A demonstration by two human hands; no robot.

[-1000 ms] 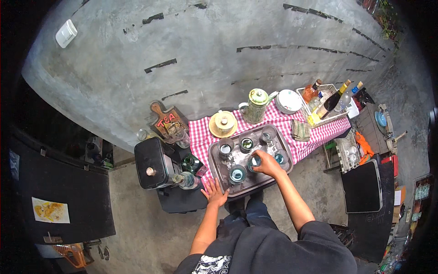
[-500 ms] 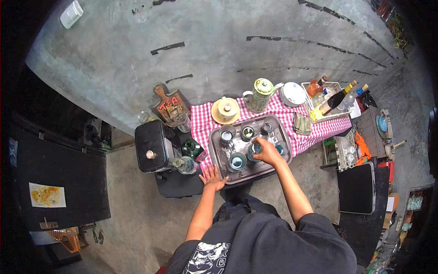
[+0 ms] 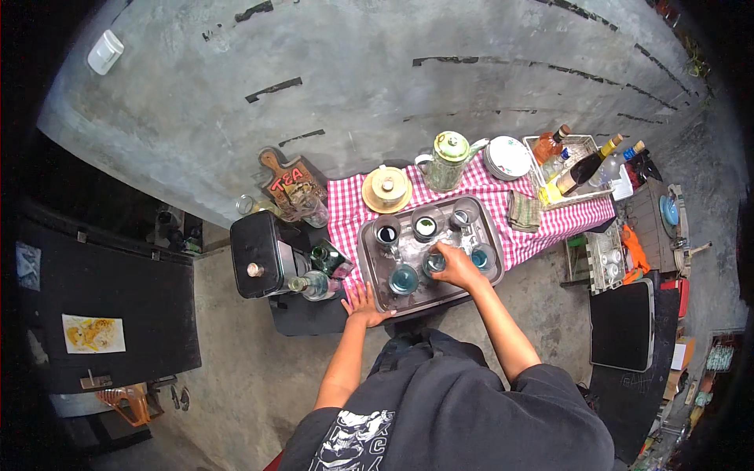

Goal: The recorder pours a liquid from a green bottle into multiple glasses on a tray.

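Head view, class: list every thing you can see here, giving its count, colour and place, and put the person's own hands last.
Tray: one, grey metal, on the checked cloth.
Glasses: about six, clear, some with bluish or dark contents, on the tray.
Checked cloth: one, red and white, covering the table.
Lidded jug: one, greenish, behind the tray.
Lidded bowl: one, yellowish, left of the jug.
Plate: one, white, right of the jug.
Bottles: several, mixed colours, in a basket far right.
Black box: one, left of the table.
Left hand: flat at the tray's near edge.
Right hand: on a glass in the tray.
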